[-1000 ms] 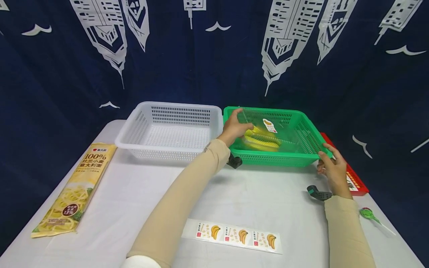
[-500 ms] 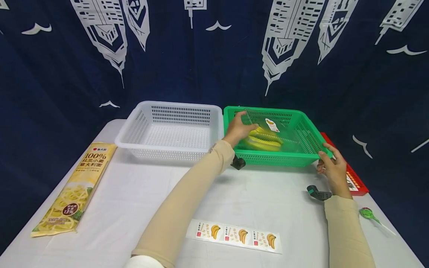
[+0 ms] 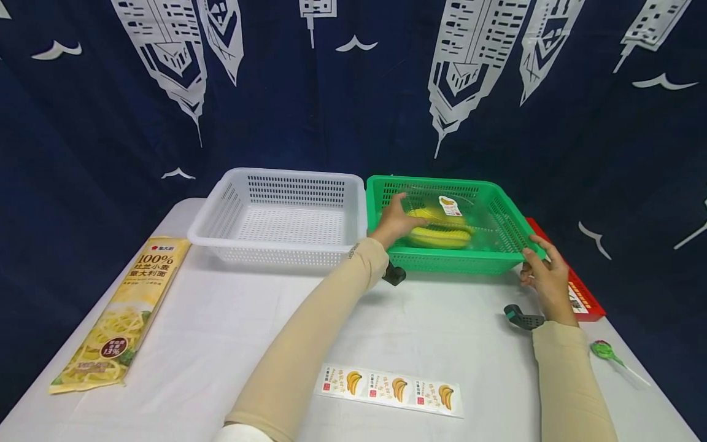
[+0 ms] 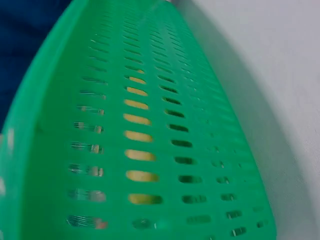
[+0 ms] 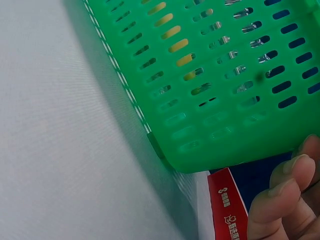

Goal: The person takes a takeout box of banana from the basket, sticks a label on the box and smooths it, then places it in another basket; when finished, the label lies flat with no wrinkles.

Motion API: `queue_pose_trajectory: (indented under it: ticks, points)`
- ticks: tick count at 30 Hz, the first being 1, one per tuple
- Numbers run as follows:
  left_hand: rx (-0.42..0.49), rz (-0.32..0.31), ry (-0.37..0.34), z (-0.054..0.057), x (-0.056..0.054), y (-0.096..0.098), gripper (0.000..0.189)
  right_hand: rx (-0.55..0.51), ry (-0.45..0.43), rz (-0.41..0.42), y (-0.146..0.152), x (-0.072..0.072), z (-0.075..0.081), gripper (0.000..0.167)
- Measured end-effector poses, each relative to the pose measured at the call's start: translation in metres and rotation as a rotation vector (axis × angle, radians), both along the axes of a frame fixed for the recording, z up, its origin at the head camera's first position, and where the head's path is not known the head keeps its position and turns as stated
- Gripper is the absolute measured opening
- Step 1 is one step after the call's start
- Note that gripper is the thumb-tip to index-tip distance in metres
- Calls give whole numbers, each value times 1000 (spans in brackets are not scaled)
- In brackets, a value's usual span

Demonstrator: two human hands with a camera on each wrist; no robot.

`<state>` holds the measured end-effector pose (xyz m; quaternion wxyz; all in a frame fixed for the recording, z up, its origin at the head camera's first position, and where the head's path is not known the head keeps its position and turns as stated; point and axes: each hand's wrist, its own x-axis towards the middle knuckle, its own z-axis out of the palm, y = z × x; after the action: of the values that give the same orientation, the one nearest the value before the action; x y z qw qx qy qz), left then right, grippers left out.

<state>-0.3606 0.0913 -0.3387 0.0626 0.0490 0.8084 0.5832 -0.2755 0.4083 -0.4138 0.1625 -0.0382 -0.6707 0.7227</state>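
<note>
A clear plastic box (image 3: 479, 216) of yellow bananas (image 3: 439, 238) lies inside the green basket (image 3: 450, 261), with a small banana sticker (image 3: 450, 205) on its lid. My left hand (image 3: 393, 221) reaches over the basket's left side and holds the left end of this box between thumb and fingers. At the basket's front right corner, my right hand (image 3: 551, 279) grips the rim. In the right wrist view, curled fingers (image 5: 285, 197) show beside that corner. Only the basket's slotted wall (image 4: 150, 125) fills the left wrist view, yellow showing through the slots; the left hand is hidden there.
A white basket (image 3: 287, 253) stands against the green one's left side. Farther left lies a yellow pasta packet (image 3: 121, 319). Near the front is a strip of banana stickers (image 3: 389, 390). A red box (image 3: 587, 294) and a green lollipop (image 3: 604, 350) lie at the right.
My left hand has moved right and slightly down with the banana box, which now sits lower and flatter in the green basket. The right hand has stayed at the basket's corner.
</note>
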Motion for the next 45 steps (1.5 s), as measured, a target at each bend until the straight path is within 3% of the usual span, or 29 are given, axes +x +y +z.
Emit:
queue_pose_trajectory:
  ticks: [13, 18, 23, 27, 33, 38, 45]
  points:
    - [-24, -98, -33, -6, -3, -3, 99, 21, -8, -8, 2, 1, -1, 33]
    - [-16, -156, -10, -3, -1, -9, 99, 13, -5, -2, 2, 2, -3, 34]
    - [4, -234, 9, 5, 7, -22, 95, 6, 7, 5, 2, 1, -4, 34]
    - [-17, -303, 37, 11, 17, -37, 91, 10, 7, 3, 3, 0, -5, 34]
    - [68, -400, 95, 12, 40, -68, 82, 4, -19, -10, 0, -4, -4, 34]
    - [192, -416, 126, 2, 66, -96, 74, 13, -36, -16, -3, -3, -2, 33]
    - [289, -423, 77, -20, 96, -141, 70, 33, -36, -4, -1, 0, -5, 36]
